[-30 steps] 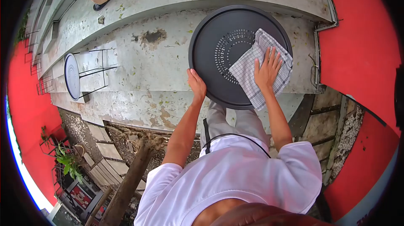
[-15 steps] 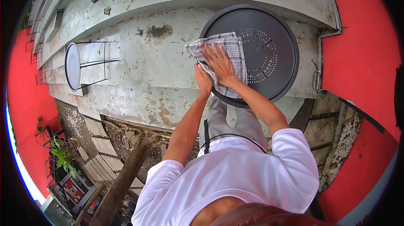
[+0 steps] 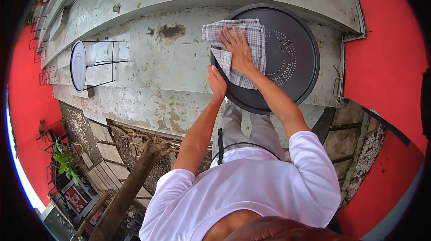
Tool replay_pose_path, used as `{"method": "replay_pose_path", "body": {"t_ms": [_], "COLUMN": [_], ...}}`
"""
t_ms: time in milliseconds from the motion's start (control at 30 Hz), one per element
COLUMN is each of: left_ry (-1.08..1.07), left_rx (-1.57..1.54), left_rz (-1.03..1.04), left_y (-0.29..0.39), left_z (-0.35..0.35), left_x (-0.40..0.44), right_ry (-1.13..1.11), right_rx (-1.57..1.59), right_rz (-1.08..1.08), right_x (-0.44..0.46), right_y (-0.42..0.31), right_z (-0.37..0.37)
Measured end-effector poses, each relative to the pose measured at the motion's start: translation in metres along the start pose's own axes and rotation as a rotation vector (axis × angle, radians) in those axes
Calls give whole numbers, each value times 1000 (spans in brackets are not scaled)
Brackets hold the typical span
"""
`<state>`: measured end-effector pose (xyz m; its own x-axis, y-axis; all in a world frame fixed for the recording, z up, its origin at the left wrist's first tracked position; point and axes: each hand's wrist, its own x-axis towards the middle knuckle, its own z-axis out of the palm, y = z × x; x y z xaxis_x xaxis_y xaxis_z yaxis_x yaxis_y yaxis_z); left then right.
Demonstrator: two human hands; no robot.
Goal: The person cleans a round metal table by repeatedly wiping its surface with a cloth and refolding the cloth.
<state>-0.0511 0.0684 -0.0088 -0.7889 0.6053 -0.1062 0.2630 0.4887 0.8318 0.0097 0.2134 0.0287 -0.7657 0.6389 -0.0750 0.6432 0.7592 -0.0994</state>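
From where I stand, a single camera sits on the person's head and looks forward and steeply down over their own body. The white shirt [image 3: 251, 191] fills the lower part of its view, very near the lens. Farther off, above the middle, come the left hand [image 3: 217, 83], the right hand [image 3: 238, 52] and the dark round tabletop [image 3: 287, 61], seen from above. The lens is very wide: it bends the concrete step [image 3: 211, 5] into an arc, takes in a red wall on the right [image 3: 388, 39] and another on the left [image 3: 27, 119], and darkens toward the curved corners.
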Motion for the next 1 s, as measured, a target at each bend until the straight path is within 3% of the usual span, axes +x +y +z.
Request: {"method": "replay_pose_path", "body": {"t_ms": [33, 100, 167, 300, 433, 600, 667, 733, 867, 1000], "left_ry": [43, 87, 2, 27, 47, 28, 29, 28, 26, 11], "left_rx": [-17, -35, -63, 8, -4, -18, -45, -36, -53, -54], "left_rz": [70, 145, -3, 6, 80, 79, 81, 88, 111, 97], "left_y": [-4, 0, 10, 4, 0, -2, 6, 3, -5, -2], "left_z": [2, 0, -5, -1, 1, -2, -1, 1, 1, 2], "left_x": [-1, 0, -2, -1, -1, -1, -2, -1, -1, -2], "right_ry": [202, 196, 184, 136, 216, 308, 308, 392, 373, 304], "right_rx": [269, 306, 289, 133, 219, 105, 66, 9, 5, 78], "right_rz": [-61, -88, -138, -245, -260, 144, 206, 465, 809, 854], "right_x": [-9, -16, -14, -13, -4, 14, -12, -48, -151, -201], "right_y": [-10, -10, 4, 19, 36, 125, 160, 176, 146, 118], "right_z": [23, 15, 11, 10, 9, 0, 4, 10, 19, 25]}}
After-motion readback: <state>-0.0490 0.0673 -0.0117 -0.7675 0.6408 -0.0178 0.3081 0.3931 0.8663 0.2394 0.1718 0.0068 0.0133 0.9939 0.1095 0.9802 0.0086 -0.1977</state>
